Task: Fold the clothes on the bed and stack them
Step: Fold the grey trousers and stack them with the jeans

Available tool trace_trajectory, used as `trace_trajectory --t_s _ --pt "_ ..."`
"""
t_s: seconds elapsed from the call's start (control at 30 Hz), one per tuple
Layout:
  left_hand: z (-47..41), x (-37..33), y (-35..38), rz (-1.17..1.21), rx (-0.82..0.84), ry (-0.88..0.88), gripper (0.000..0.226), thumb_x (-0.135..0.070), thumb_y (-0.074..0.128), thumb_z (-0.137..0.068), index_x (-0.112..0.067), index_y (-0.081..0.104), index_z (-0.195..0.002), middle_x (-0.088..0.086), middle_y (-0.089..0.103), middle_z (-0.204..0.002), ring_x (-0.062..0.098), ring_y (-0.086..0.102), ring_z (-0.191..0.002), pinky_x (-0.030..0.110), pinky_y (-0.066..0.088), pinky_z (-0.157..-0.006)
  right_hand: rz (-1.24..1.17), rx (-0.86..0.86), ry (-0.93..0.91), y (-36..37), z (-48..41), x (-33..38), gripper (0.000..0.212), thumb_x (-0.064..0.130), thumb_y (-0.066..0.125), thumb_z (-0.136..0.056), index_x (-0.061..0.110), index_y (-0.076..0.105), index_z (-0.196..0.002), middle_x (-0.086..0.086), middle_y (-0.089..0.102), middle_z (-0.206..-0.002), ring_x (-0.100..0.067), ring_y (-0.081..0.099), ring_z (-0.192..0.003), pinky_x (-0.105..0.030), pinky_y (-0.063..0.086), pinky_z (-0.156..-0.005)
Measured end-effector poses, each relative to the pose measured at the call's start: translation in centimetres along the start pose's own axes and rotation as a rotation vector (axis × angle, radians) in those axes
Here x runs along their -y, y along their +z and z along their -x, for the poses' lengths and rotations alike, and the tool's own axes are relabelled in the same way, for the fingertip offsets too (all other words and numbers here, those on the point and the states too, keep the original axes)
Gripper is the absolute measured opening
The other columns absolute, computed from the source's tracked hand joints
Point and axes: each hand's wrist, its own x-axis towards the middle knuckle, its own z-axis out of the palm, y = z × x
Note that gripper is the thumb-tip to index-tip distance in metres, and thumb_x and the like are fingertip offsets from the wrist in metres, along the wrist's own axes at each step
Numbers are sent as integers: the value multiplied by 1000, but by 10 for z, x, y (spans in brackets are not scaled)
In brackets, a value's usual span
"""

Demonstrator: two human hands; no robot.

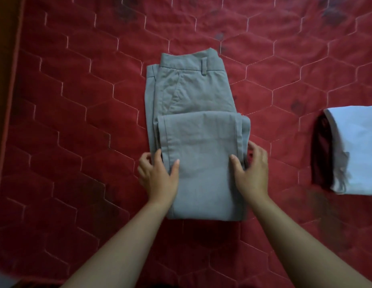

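Note:
Grey trousers (pixel 193 129) lie folded on the red quilted bed (pixel 77 100), waistband at the far end and the legs doubled over the near half. My left hand (pixel 160 175) holds the left edge of the folded legs, thumb on top and fingers curled at the side. My right hand (pixel 251 169) grips the right edge the same way, thumb on the cloth and fingers curled over the side of the layers. To the right, a folded white garment (pixel 355 146) sits on a folded dark maroon garment (pixel 322 154).
The bed's left edge (pixel 12 80) runs along the frame's left side, with a dark strip beyond it. Bare red quilt surrounds the trousers, with open bed between them and the stack on the right.

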Motion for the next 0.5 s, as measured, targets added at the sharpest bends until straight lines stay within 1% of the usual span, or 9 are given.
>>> trace_trajectory --t_s 0.1,0.17,0.2,0.27,0.33,0.4,0.43,0.47,0.5 --pt "-27 -24 -2 102 20 48 57 -35 63 -85 -5 45 -130 17 40 -131 33 37 -118 33 27 -99 -9 -2 17 3 -22 16 50 27 66 -84 11 48 -128 -3 51 -123 -20 48 -114 -35 41 -97" --pt "-38 -37 -1 251 64 36 59 -29 61 -87 -1 39 -133 19 44 -133 32 41 -122 29 29 -100 -25 -3 66 9 -30 23 52 30 64 -85 10 46 -130 -4 52 -126 -21 48 -117 -36 41 -97" --pt "-41 -41 1 310 75 16 59 -28 60 -88 0 37 -135 18 45 -134 30 42 -124 27 29 -100 -20 -19 80 12 -33 25 51 31 64 -85 10 47 -129 -4 55 -123 -21 47 -116 -36 40 -97" --pt "-43 -47 6 384 72 -25 59 -26 58 -90 -1 32 -137 17 43 -137 28 42 -126 22 29 -99 -30 -67 105 14 -37 27 48 34 64 -85 12 51 -125 2 59 -107 -20 47 -108 -31 39 -89" --pt "-42 -48 8 443 47 -50 56 -22 55 -91 -2 30 -138 15 45 -137 26 44 -124 12 27 -92 -75 -85 136 16 -42 28 44 38 66 -82 15 54 -118 8 57 -94 -19 50 -99 -28 39 -80" --pt "-42 -46 8 478 8 -48 52 -17 55 -91 -4 33 -136 9 51 -128 22 50 -114 1 25 -81 -136 -87 169 16 -46 27 34 38 68 -80 19 55 -106 10 59 -91 -15 55 -91 -24 42 -75" --pt "-42 -45 7 496 -5 -42 49 -16 56 -90 -5 35 -134 2 54 -118 18 52 -106 -4 25 -75 -167 -91 179 15 -48 27 29 37 68 -80 22 54 -100 12 59 -88 -11 57 -86 -18 42 -70" --pt "-43 -44 7 515 -10 -34 48 -14 57 -89 -6 37 -131 -8 53 -108 12 51 -98 -8 25 -70 -194 -93 179 14 -49 28 24 34 68 -80 23 53 -95 17 58 -84 -4 57 -81 -12 39 -65" --pt "-44 -43 6 530 -7 -27 47 -14 59 -88 -8 38 -130 -17 50 -99 7 49 -93 -9 25 -65 -214 -91 174 14 -52 29 21 31 68 -81 24 52 -93 19 57 -81 2 56 -76 -8 37 -60"
